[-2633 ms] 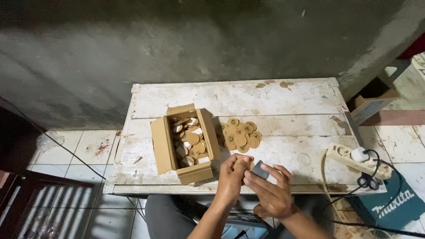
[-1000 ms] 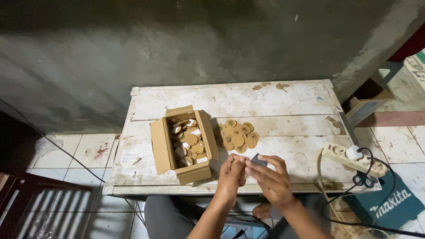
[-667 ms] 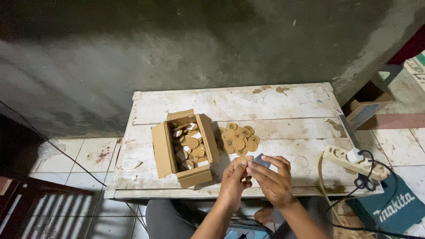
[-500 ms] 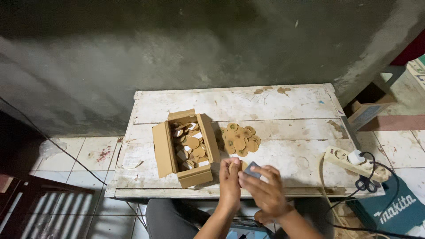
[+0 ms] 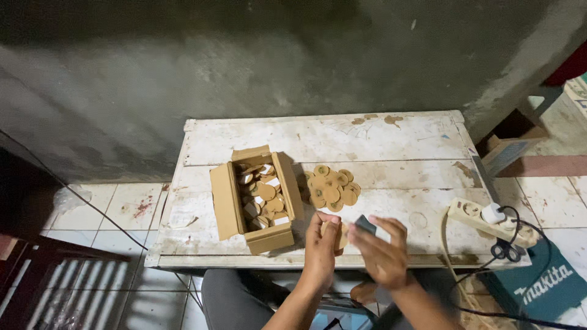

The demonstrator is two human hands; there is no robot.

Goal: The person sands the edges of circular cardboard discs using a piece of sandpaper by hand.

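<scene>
Now my left hand [image 5: 322, 243] pinches one small round wooden disc [image 5: 340, 235] by its edge, just above the near edge of the counter [image 5: 391, 137], and my right hand [image 5: 382, 250] closes around a small dark block [image 5: 365, 225] beside it. I judge the disc light, thin and stiff, so holding the rim with fingertips is enough, without hard squeezing.

We face a worn white-painted wooden table [image 5: 391, 137] set against a wall. On its left half sits an open brown cardboard box [image 5: 254, 198] with round wooden discs inside. Just right of the box lies a loose pile of tan wooden discs [image 5: 333, 188]. At the right edge rests a cream plastic power strip [image 5: 483, 217]. Before the pile, at the near edge, our left hand [image 5: 321, 244] and right hand [image 5: 382, 250] meet side by side.
</scene>
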